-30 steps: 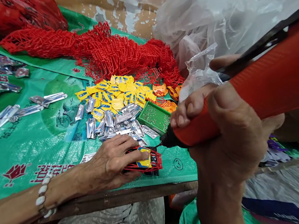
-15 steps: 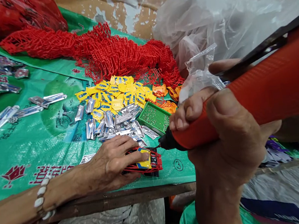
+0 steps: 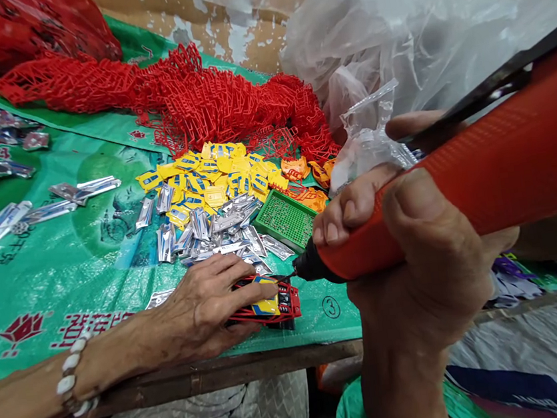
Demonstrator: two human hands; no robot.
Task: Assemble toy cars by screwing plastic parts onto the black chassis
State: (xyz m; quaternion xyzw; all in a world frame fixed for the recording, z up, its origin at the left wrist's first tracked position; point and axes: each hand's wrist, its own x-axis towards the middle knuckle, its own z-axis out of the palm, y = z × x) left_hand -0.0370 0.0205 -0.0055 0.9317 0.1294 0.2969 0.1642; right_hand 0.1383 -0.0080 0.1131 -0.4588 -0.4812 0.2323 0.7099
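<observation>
My left hand (image 3: 213, 300) is closed around a small toy car (image 3: 289, 300) with a red frame and a yellow roof panel, holding it on the table near the front edge. My right hand (image 3: 415, 260) grips a red electric screwdriver (image 3: 483, 152) with a black nose and a dark lever along its top. Its thin bit points left and reaches the far side of the car; whether the tip sits on a screw is too small to tell. Just beyond the car stands a green basket (image 3: 286, 220) with many tiny metal screws in it.
Silver parts (image 3: 201, 234) and yellow panels (image 3: 219, 172) lie heaped past my left hand. Behind them stretches a pile of red frames (image 3: 216, 99). Orange parts (image 3: 310, 198) lie beside the basket, and a clear plastic bag (image 3: 369, 37) bulges at the back right. More silver pieces (image 3: 8, 219) are at left.
The view has shifted very slightly. Both hands keep their grips, and the screwdriver's bit stays at the car's far side.
</observation>
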